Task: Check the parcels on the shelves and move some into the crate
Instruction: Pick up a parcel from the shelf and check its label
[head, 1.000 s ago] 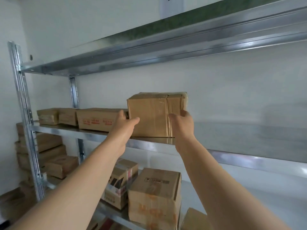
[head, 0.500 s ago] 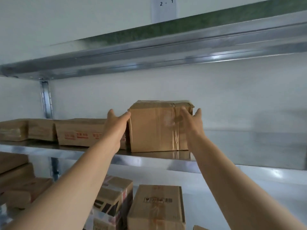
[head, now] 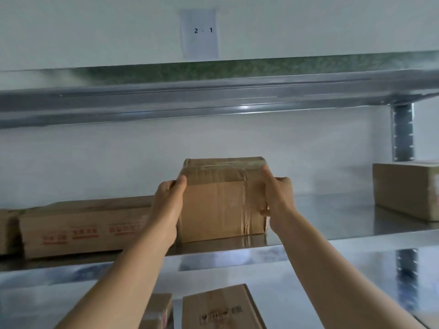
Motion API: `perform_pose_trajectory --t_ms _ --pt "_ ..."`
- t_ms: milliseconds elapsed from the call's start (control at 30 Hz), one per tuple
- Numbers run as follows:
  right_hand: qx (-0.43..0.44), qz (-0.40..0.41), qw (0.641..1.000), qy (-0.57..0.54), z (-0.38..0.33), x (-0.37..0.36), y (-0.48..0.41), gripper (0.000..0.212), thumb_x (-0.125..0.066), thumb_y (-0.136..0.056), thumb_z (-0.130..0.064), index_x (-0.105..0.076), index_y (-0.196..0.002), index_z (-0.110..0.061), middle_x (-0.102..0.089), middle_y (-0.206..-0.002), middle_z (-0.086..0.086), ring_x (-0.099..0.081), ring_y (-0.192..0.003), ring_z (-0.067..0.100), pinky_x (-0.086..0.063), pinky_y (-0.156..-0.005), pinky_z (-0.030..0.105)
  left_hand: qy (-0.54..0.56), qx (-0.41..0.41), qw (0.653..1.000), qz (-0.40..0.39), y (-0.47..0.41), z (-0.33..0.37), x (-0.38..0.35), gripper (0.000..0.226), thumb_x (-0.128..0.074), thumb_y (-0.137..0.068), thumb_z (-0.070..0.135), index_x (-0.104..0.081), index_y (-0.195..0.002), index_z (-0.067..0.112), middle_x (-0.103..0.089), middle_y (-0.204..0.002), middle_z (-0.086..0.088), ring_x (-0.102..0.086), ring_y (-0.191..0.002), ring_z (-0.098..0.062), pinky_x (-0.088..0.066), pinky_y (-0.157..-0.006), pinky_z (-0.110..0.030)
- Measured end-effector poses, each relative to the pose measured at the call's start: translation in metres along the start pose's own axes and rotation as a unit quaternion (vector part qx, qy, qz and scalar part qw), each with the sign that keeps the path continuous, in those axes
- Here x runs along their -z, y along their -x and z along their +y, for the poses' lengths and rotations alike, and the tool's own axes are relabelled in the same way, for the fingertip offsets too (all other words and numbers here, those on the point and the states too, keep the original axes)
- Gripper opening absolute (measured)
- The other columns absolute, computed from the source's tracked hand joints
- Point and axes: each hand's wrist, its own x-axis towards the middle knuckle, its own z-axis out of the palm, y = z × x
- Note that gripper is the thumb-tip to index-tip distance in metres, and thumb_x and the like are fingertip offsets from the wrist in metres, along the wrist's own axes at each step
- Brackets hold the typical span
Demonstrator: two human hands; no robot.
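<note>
Spanning the frame, a metal shelf (head: 332, 224) carries four cardboard parcels; two more lie on the level below. At the front edge of the shelf, the taped parcel (head: 221, 203) sits clamped between two hands, the left hand (head: 167, 210) flat on one side and the right hand (head: 278, 198) on the other. It looks stiff and fairly light; the slick tape suggests gripping the bare side panels. No crate is in view.

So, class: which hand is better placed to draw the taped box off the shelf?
Probably the right hand: open shelf lies beside it, whereas the left hand is squeezed between the taped box and the long carton.
</note>
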Motion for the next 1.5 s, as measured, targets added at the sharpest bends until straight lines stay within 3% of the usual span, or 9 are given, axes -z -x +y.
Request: perform_pose_trajectory --t_ms 100,300,467,800,933,1100,1267,1433,1500 --pt "0.011 0.041 0.999 -0.022 -0.005 0.005 0.01 0.067 -0.066 -0.071 -0.069 -0.054 -0.103 -0.01 -0.056 -0.084 0.004 -0.057 -0.073 0.027 -0.051 -0.066 0.041 0.035 -0.02 0.999 -0.003 0.001 0.003 -0.001 0.036 -0.051 -0.104 0.037 -0.038 -0.073 0.026 -0.038 -0.08 -0.002 -0.038 -0.073 -0.017 -0.031 -0.079 -0.038" --pt "0.04 0.044 0.993 -0.102 -0.012 0.02 0.037 0.037 -0.072 -0.091 -0.038 -0.064 -0.114 -0.01 -0.06 -0.084 0.014 -0.059 -0.07 0.029 -0.051 -0.067 0.043 0.087 -0.02 0.996 -0.023 0.006 0.004 -0.004 0.024 -0.049 -0.102 0.04 -0.054 -0.096 0.018 -0.056 -0.095 -0.009 -0.056 -0.09 -0.025 -0.048 -0.087 -0.041" --pt "0.061 0.07 0.982 -0.166 -0.016 0.029 0.054 0.01 -0.065 -0.097 -0.014 -0.069 -0.105 -0.018 -0.065 -0.089 0.003 -0.06 -0.072 0.018 -0.059 -0.078 0.047 0.116 -0.031 0.992 -0.041 0.013 -0.007 -0.001 0.028 -0.044 -0.099 0.006 -0.059 -0.079 0.019 -0.058 -0.078 -0.007 -0.051 -0.079 -0.023 -0.043 -0.081 -0.043" --pt "0.083 0.087 0.969 -0.215 -0.021 0.037 0.062 0.02 -0.067 -0.096 -0.01 -0.071 -0.116 -0.009 -0.065 -0.089 0.003 -0.062 -0.073 0.013 -0.061 -0.085 0.054 0.143 -0.058 0.986 -0.058 0.023 -0.007 0.005 0.025 -0.055 -0.095 0.003 -0.075 -0.09 0.019 -0.077 -0.084 0.003 -0.07 -0.093 -0.018 -0.055 -0.093 -0.046" --pt "0.075 0.086 0.967 -0.226 -0.02 0.043 0.062 0.018 -0.068 -0.096 -0.011 -0.072 -0.113 -0.007 -0.065 -0.095 0.008 -0.064 -0.085 0.02 -0.061 -0.083 0.057 0.167 -0.016 0.981 -0.1 0.021 -0.009 0.01 0.015 -0.071 -0.089 0.019 -0.075 -0.101 0.026 -0.075 -0.107 0.006 -0.062 -0.116 -0.016 -0.045 -0.102 -0.052" --pt "0.057 0.071 0.963 -0.252 -0.021 0.054 0.063 0.018 -0.067 -0.097 -0.012 -0.072 -0.112 -0.005 -0.065 -0.094 0.009 -0.066 -0.092 0.025 -0.064 -0.071 0.051 0.215 0.028 0.954 -0.207 0.023 -0.011 0.018 0.121 -0.091 -0.034 0.069 -0.056 -0.141 0.026 -0.064 -0.134 0.008 -0.05 -0.133 -0.017 -0.025 -0.113 -0.065" --pt "0.039 0.066 0.96 -0.269 -0.022 0.057 0.067 0.019 -0.066 -0.098 -0.013 -0.072 -0.114 -0.005 -0.07 -0.109 0.014 -0.068 -0.114 0.035 -0.064 -0.065 0.048 0.235 0.016 0.945 -0.226 0.028 -0.011 0.019 0.145 -0.086 -0.025 0.081 -0.041 -0.153 0.029 -0.047 -0.155 0.005 -0.03 -0.15 -0.023 -0.026 -0.113 -0.067" --pt "0.022 0.05 0.954 -0.294 -0.025 0.059 0.07 0.022 -0.065 -0.098 -0.016 -0.07 -0.116 -0.004 -0.072 -0.11 0.013 -0.07 -0.111 0.035 -0.064 -0.065 0.049 0.261 0.072 0.937 -0.22 0.026 -0.01 0.022 0.068 -0.062 -0.074 0.064 -0.052 -0.135 0.036 -0.049 -0.151 0.0 -0.042 -0.142 -0.036 -0.046 -0.101 -0.057" --pt "0.018 0.041 0.954 -0.298 -0.026 0.058 0.07 0.023 -0.065 -0.099 -0.017 -0.07 -0.116 -0.003 -0.072 -0.105 0.012 -0.07 -0.111 0.037 -0.064 -0.065 0.049 0.271 0.084 0.931 -0.229 0.022 -0.01 0.022 0.061 -0.06 -0.078 0.06 -0.055 -0.135 0.037 -0.056 -0.146 0.0 -0.052 -0.132 -0.04 -0.051 -0.096 -0.055"
